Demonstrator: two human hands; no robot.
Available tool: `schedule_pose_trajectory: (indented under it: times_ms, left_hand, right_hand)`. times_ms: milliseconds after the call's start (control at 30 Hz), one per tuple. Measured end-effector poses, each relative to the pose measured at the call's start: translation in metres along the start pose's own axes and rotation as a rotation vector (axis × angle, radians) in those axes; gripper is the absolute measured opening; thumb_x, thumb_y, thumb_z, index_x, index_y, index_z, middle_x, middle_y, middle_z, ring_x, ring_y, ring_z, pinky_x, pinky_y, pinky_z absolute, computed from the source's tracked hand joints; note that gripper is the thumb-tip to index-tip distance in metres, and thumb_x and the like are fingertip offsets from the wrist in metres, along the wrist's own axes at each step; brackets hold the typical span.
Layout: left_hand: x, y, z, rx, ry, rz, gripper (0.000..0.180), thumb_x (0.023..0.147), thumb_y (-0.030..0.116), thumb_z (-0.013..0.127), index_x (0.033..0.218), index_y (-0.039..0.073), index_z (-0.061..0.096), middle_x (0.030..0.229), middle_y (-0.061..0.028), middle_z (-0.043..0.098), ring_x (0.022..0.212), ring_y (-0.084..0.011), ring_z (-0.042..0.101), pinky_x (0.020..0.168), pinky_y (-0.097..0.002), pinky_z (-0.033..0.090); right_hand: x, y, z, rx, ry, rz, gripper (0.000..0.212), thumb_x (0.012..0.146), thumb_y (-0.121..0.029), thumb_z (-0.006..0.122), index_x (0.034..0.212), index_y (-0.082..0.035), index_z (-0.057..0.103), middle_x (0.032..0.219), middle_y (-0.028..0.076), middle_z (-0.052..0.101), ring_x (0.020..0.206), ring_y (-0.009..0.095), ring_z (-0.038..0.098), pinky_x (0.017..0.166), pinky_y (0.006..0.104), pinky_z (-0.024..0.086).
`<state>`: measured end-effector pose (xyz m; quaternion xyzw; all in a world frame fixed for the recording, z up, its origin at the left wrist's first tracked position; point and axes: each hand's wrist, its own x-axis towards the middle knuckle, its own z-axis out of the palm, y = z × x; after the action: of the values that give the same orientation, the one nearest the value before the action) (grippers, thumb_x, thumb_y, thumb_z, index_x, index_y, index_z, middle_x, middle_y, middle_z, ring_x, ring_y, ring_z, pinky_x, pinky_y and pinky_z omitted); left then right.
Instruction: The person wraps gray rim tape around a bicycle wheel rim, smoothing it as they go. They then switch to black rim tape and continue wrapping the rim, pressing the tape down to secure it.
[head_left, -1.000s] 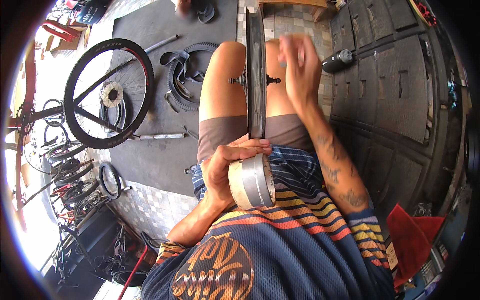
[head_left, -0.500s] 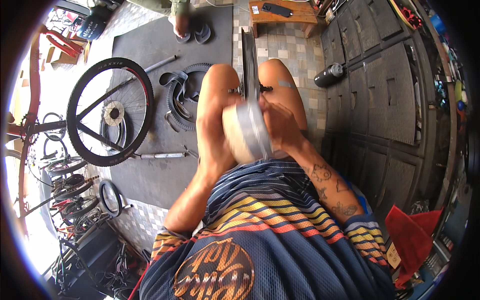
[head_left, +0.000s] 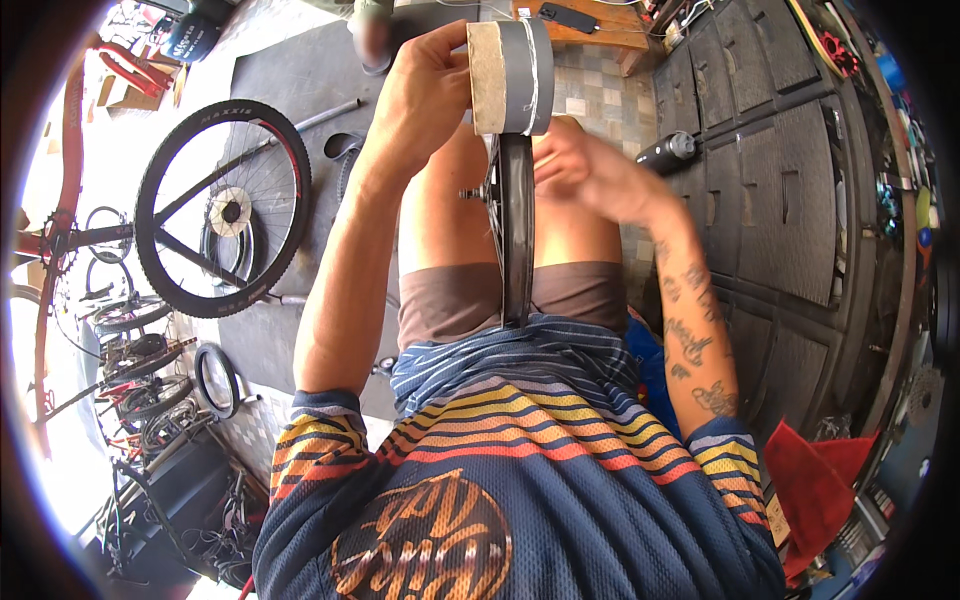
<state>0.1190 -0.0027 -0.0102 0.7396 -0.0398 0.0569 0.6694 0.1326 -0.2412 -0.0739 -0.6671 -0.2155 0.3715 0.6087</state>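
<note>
My left hand [head_left: 425,100] is closed on a wide roll of grey tape [head_left: 515,80], gripping the bare brown core side. The roll is raised at the far end of a bicycle wheel rim [head_left: 517,230]. That wheel has no tyre and stands edge-on between my thighs, its near end against my shirt hem. My right hand [head_left: 585,175], smeared by motion, is just right of the rim below the roll. Whether its fingers hold anything does not show.
A tyred bicycle wheel [head_left: 146,215] hangs at the left by a red frame [head_left: 68,190]. Dark drawers [head_left: 770,190] line the right side, with a black bottle [head_left: 668,152] against them. A wooden bench [head_left: 605,32] holds a phone. Another person is at the far edge.
The tape roll has moved up and away from my lap to the wheel's far end with my left hand. My right hand has come off the roll and shifted right.
</note>
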Motion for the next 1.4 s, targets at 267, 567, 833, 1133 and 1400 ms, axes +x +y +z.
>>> schedule_pose_trajectory:
  times_ms: [267, 567, 833, 1133, 1400]
  left_hand:
    - [-0.004, -0.003, 0.008, 0.02, -0.059, 0.147, 0.01, 0.106, 0.002, 0.071, 0.114, 0.0, 0.078, 0.096, -0.0025, 0.083, 0.086, -0.0023, 0.069, 0.075, -0.025, 0.056]
    - [-0.041, 0.008, 0.014, 0.441, 0.215, 0.221, 0.049, 0.101, 0.008, 0.077, 0.15, 0.011, 0.074, 0.136, -0.0172, 0.063, 0.12, -0.0302, 0.065, 0.107, -0.0419, 0.056]
    - [-0.09, 0.019, 0.051, 0.556, 0.375, 0.422, 0.071, 0.101, 0.032, 0.087, 0.159, 0.002, 0.061, 0.155, -0.0227, 0.057, 0.139, -0.0413, 0.058, 0.116, -0.0513, 0.049]
    - [-0.079, 0.028, 0.061, 0.154, 0.207, -0.034, 0.044, 0.096, 0.029, 0.094, 0.122, 0.0, 0.073, 0.116, -0.0132, 0.079, 0.109, -0.0302, 0.077, 0.107, -0.0462, 0.055]
    - [-0.135, 0.077, 0.074, -0.224, 0.271, -0.215, 0.031, 0.11, 0.019, 0.08, 0.125, -0.005, 0.07, 0.094, -0.0068, 0.077, 0.082, -0.0119, 0.074, 0.076, -0.0276, 0.057]
  right_hand:
    - [0.067, -0.017, -0.023, 0.193, 0.292, -0.018, 0.073, 0.107, -0.052, 0.074, 0.16, -0.004, 0.059, 0.149, 0.006, 0.069, 0.141, 0.016, 0.062, 0.122, 0.0412, 0.047]
    - [0.102, 0.023, -0.014, 0.552, 0.233, -0.116, 0.035, 0.112, -0.032, 0.069, 0.134, -0.005, 0.068, 0.127, 0.01, 0.072, 0.114, 0.019, 0.069, 0.094, 0.0362, 0.059]
    - [0.136, 0.068, -0.007, 0.713, 0.271, -0.316, 0.049, 0.11, -0.039, 0.07, 0.148, -0.008, 0.065, 0.134, 0.01, 0.075, 0.121, 0.019, 0.072, 0.102, 0.0379, 0.06]
    - [0.109, -0.001, 0.029, 0.612, 0.635, -0.071, 0.065, 0.095, -0.022, 0.079, 0.15, 0.0, 0.054, 0.118, 0.016, 0.074, 0.105, 0.02, 0.072, 0.084, 0.0369, 0.058]
    - [0.123, 0.007, -0.006, 0.521, 0.631, -0.024, 0.067, 0.088, -0.017, 0.078, 0.145, 0.006, 0.05, 0.104, 0.013, 0.068, 0.083, 0.019, 0.068, 0.062, 0.0365, 0.055]
